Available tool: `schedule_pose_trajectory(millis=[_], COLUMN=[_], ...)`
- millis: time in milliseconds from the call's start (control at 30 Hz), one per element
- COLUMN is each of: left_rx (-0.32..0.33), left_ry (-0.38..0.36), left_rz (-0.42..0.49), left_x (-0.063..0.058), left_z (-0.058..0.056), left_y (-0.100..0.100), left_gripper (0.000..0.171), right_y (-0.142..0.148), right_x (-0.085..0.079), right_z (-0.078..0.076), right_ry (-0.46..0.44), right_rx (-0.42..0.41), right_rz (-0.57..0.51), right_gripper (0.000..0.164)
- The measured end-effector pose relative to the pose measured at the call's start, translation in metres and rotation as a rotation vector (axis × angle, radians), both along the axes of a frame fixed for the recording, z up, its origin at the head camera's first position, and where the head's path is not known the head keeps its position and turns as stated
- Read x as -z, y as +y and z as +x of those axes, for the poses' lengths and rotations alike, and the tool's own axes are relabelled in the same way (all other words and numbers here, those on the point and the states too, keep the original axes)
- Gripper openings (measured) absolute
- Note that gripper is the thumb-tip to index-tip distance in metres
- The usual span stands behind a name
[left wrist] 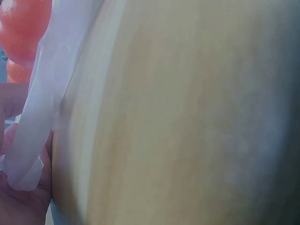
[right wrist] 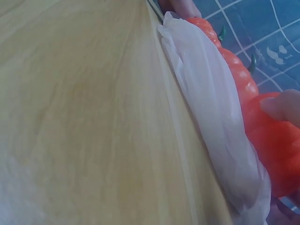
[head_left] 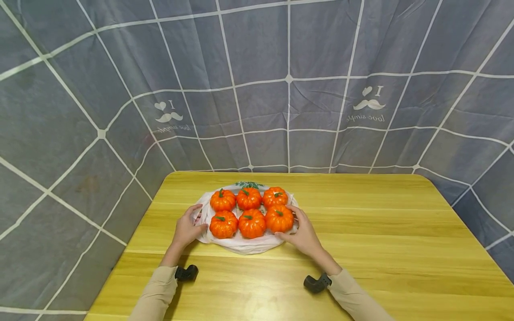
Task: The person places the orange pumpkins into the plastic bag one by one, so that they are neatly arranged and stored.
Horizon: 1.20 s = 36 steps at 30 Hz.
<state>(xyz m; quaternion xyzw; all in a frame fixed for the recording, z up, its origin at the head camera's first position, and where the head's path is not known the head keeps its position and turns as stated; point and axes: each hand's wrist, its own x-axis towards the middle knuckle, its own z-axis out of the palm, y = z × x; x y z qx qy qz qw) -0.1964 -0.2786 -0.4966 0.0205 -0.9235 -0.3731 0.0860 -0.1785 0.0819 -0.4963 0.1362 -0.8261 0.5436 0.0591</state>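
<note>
Small orange toy pumpkins with green stems stand in two rows of three on a flattened white plastic bag point(head_left: 249, 246). At the right end of the near row, my right hand point(head_left: 303, 234) grips a pumpkin point(head_left: 279, 218); in the right wrist view the thumb point(right wrist: 281, 107) presses on its side. My left hand point(head_left: 186, 229) holds the bag's left edge, beside the near-left pumpkin point(head_left: 223, 224). In the left wrist view a fold of the bag point(left wrist: 42, 108) lies in that hand, with some fingers hidden behind it.
The bag lies on a wooden table point(head_left: 381, 223), left of its middle. Grey curtains point(head_left: 261, 111) with white grid lines hang behind the table and at its sides. Black wrist mounts point(head_left: 317, 283) sit on both forearms.
</note>
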Motion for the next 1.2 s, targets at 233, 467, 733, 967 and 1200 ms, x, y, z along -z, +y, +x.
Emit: schedule_pose_trajectory(millis=[233,467,733,967,1200], left_rx=[0.005,-0.004,-0.001,-0.007,0.003], left_ry=[0.005,0.010,-0.006,0.006,0.003], left_rz=[0.018,0.010,0.012,-0.005,-0.004], left_x=[-0.0008,-0.0017,-0.0026,-0.0010,-0.0005], left_z=[0.0007,0.0008,0.0008,0.0002,0.0008], left_y=[0.0010,0.0019,0.0022,0.0019,0.0017], left_gripper=[0.065,0.065,0.065,0.066,0.065], right_y=[0.0028,0.0058,0.0055,0.0056,0.0070], right_x=[0.0031,0.0063,0.0056,0.0051,0.0045], right_z=[-0.0022,-0.0079,-0.0087,-0.0079,-0.0060], right_ry=[-0.013,-0.042,-0.046,-0.050,-0.068], right_rx=[-0.015,-0.056,-0.059,-0.073,-0.080], right_rz=[0.022,0.063,0.073,0.070,0.079], right_gripper=[0.083,0.079,0.079,0.079,0.081])
